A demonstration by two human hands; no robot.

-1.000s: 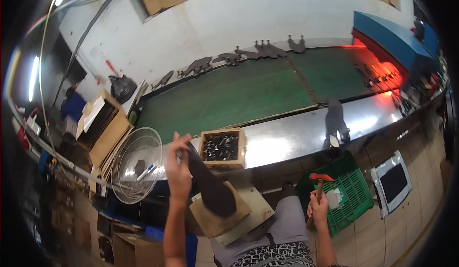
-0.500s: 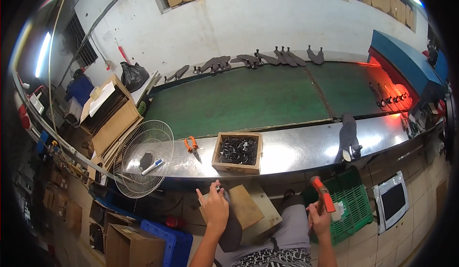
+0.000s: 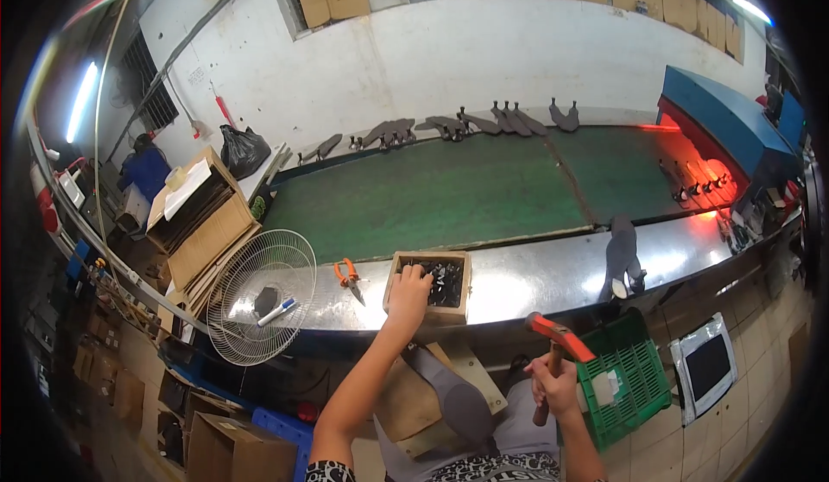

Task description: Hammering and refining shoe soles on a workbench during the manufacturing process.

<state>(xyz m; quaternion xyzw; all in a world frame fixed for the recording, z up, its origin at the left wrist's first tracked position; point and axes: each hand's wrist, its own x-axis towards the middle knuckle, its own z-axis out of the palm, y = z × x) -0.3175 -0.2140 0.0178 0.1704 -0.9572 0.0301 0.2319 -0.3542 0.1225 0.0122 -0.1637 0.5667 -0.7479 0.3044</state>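
Note:
My left hand (image 3: 408, 294) reaches into a wooden box (image 3: 467, 285) of small black parts (image 3: 446, 285) on the metal ledge. Its fingers curl down among the parts, and their tips are hidden. In my right hand (image 3: 555, 384) is a hammer (image 3: 563, 338) with an orange head, raised to the right of my lap and gripped by its wooden handle. A grey shoe sole (image 3: 456, 396) lies across my lap, over a pale board (image 3: 484, 374), untouched by either hand. Another grey sole (image 3: 619, 253) with a heel rests on the ledge to the right.
Orange-handled pliers (image 3: 349, 280) and a wire fan guard (image 3: 262, 301) holding a marker (image 3: 276, 311) are left of the box. Beyond runs a green conveyor belt (image 3: 414, 193), with several soles along its far edge. A green crate (image 3: 635, 378) stands at right; cardboard boxes (image 3: 246, 447) at lower left.
My left hand has left the sole and moved up and right into the box. The sole now lies turned across my lap. The hammer has shifted left and slightly down.

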